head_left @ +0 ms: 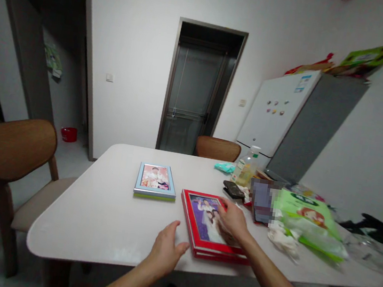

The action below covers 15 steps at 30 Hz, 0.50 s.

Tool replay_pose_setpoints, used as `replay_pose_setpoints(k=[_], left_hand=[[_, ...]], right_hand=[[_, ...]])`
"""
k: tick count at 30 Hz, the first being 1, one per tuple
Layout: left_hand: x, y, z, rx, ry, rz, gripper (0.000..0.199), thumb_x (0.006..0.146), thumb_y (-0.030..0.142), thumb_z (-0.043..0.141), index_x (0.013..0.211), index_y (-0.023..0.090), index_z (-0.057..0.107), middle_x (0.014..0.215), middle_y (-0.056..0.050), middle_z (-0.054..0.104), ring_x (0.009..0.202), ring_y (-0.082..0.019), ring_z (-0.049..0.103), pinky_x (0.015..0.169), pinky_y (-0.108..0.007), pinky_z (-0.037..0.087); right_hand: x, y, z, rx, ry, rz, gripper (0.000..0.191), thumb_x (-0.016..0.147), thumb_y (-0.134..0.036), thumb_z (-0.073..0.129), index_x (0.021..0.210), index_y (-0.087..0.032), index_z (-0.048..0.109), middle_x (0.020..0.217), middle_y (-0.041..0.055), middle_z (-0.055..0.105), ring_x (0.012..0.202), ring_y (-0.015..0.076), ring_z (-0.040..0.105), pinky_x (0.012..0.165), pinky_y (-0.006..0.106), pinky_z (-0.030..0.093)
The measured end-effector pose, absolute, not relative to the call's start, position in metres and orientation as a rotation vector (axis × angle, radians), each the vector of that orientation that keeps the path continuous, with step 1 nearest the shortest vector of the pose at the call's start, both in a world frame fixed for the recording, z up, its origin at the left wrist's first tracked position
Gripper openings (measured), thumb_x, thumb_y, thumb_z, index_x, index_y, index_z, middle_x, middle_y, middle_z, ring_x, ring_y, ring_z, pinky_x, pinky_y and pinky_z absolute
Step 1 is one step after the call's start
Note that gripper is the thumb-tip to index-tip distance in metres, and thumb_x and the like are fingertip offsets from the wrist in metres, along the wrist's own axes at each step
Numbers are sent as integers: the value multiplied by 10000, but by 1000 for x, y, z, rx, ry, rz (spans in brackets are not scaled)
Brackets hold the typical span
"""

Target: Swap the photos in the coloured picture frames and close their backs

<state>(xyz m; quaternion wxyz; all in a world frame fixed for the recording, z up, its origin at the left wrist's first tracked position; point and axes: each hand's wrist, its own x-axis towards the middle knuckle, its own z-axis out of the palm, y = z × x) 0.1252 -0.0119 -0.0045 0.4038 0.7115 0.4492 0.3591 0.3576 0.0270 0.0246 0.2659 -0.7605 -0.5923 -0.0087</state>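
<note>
Near the table's front edge lies a red picture frame (pixel 206 247) holding a photo of people in pale clothes on a purple background. A second red layer shows beneath it, so it looks like a stack. My right hand (pixel 233 221) rests on top of the photo, with its fingers over the picture and part of the frame's right side hidden. My left hand (pixel 166 248) is beside the frame's lower left edge, thumb and fingers apart, holding nothing. Farther back and to the left lies a light blue picture frame (pixel 137 188) with a green layer under it.
On the white table's (pixel 101 226) right side are a bottle (pixel 245 166), a dark phone-like object (pixel 233 190), a partly blurred-out phone (pixel 262 201), crumpled tissue (pixel 283 239) and a green package (pixel 309 217). Wooden chairs stand left (pixel 9 146) and behind (pixel 217 148).
</note>
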Motion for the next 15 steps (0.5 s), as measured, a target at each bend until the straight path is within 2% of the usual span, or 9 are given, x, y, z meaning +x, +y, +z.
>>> replay_pose_setpoints(k=[4, 9, 12, 15], left_hand=[[91, 11, -11, 1619, 1196, 1024, 527, 625, 212, 596, 1125, 101, 472, 1154, -133, 518, 1073, -243, 450, 920, -320, 308], [57, 30, -16, 1457, 1246, 1111, 489, 625, 203, 606, 1084, 97, 478, 1140, -152, 520, 1026, -244, 491, 890, -324, 342], [49, 34, -18, 1315, 1219, 1160, 452, 614, 207, 629, 1030, 90, 496, 1117, -168, 529, 1010, -232, 508, 883, -303, 356], [48, 35, -18, 1149, 1155, 1191, 454, 616, 270, 650, 997, 73, 499, 1059, -182, 555, 974, -220, 535, 845, -287, 394]], right_hand=[[271, 59, 28, -1800, -1942, -10, 382, 749, -218, 410, 1111, -148, 509, 1117, 76, 557, 1021, 151, 495, 885, 248, 339], [196, 99, 20, -1677, -2142, -33, 443, 638, -175, 560, 1079, -172, 516, 1110, 92, 539, 1029, 208, 458, 852, 304, 341], [185, 107, 19, -1688, -2165, -80, 317, 644, -125, 531, 959, -149, 563, 1011, 113, 557, 971, 223, 464, 811, 323, 342], [183, 98, 23, -1669, -2209, -111, 216, 679, -120, 490, 878, -152, 569, 949, 97, 548, 918, 197, 461, 787, 298, 339]])
